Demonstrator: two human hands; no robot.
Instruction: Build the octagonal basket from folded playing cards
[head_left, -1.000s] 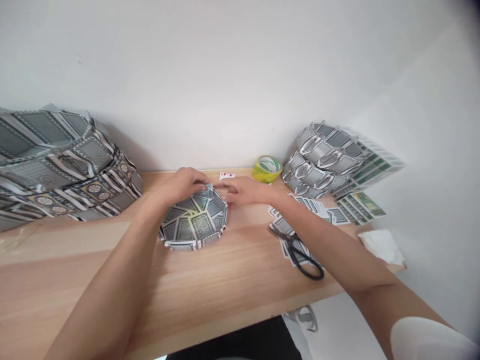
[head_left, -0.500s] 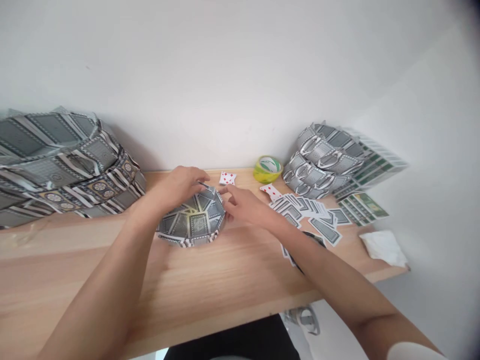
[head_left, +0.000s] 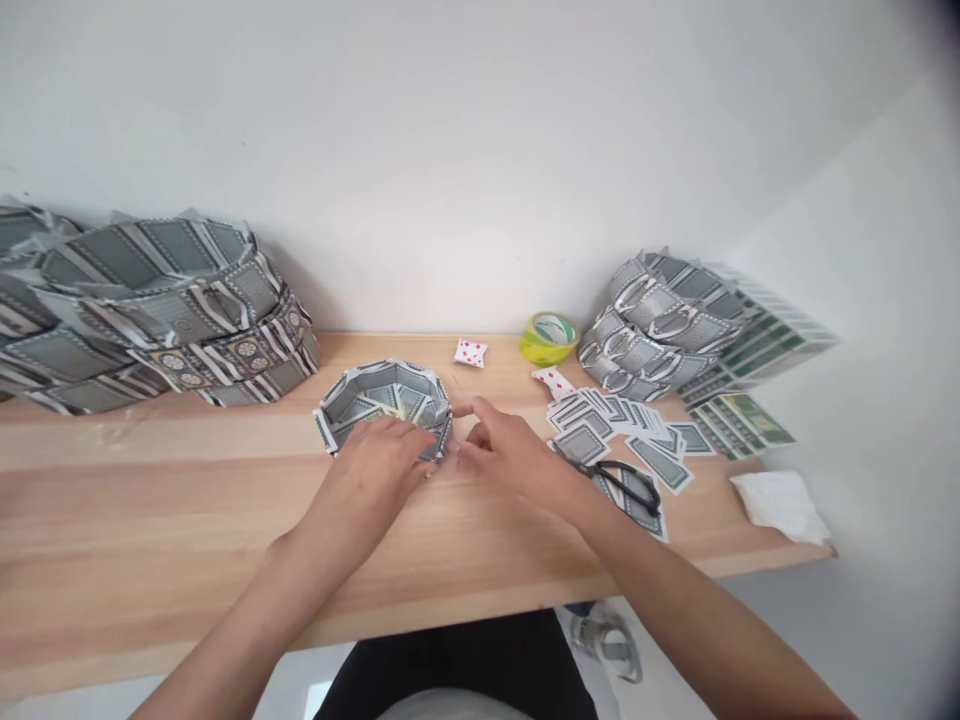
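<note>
- Bench (head_left: 187, 520): light wood, against a white wall. It carries everything listed here.
- Left stack (head_left: 157, 310): finished card bowls nested on their sides at the far left. Layers overlap, so I cannot count them.
- Right stack (head_left: 660, 325): more nested card pieces at the far right, leaning on a pile of green-backed card sheets (head_left: 739, 420). Count unclear as well.
- Bowl (head_left: 382, 400): one, octagonal, built from folded playing cards. It sits flat on the bench at centre, just in front of both hands. This is the piece being worked.
- Left hand (head_left: 371, 480): lies over the near rim with fingers curled on the wall; grip looks narrow, pressing rather than lifting.
- Right hand (head_left: 510, 455): at the bowl's right corner, thumb and forefinger pinched narrow on the rim edge. Nothing else is held.
- Step, as I read it: seating or tucking a rim panel at the near-right corner. The next move likely calls for the left hand to keep the wall steady while the right presses the flap home, with light force so the card doesn't crease.
- Loose cards (head_left: 622, 430): a fan lying face down right of the bowl, roughly a dozen, exact count unclear.
- Scissors (head_left: 626, 483): one pair, black handles, lying on the loose cards.
- Tissue (head_left: 780, 503): one, crumpled, at the right edge of the bench.
- Tape roll (head_left: 550, 337): one, yellow-green, by the wall.
- Face-up red cards: two, one (head_left: 470, 352) behind the bowl, one (head_left: 553, 380) near the tape roll.
</note>
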